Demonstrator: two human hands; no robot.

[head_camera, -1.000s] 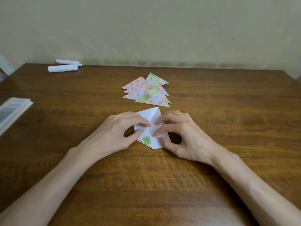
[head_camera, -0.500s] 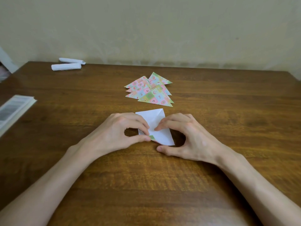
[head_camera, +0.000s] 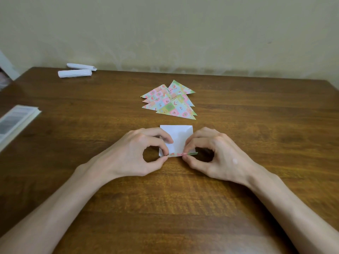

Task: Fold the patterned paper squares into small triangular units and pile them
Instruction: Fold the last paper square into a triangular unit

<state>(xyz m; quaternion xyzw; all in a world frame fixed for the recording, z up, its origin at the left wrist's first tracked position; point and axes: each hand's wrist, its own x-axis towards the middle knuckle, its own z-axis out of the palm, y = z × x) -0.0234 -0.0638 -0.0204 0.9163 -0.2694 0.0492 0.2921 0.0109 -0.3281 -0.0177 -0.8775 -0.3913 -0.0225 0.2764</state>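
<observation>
A paper square (head_camera: 177, 137) lies white side up on the wooden table (head_camera: 256, 125), its edges now squared to me. A thin strip of its pink and green pattern shows along the lifted near edge. My left hand (head_camera: 139, 153) pinches the near left corner between thumb and fingers. My right hand (head_camera: 216, 154) pinches the near edge toward the right. Behind the square lies a loose pile of several folded patterned triangles (head_camera: 169, 99).
Two rolled white paper pieces (head_camera: 75, 72) lie at the far left by the wall. A flat pale stack of paper or a book (head_camera: 14, 123) sits at the table's left edge. The table's back edge meets a cream wall.
The paper has been turned from a diamond-like angle to square with me. Both hands shifted to its near edge, which is lifted slightly and shows the pattern underneath.
</observation>
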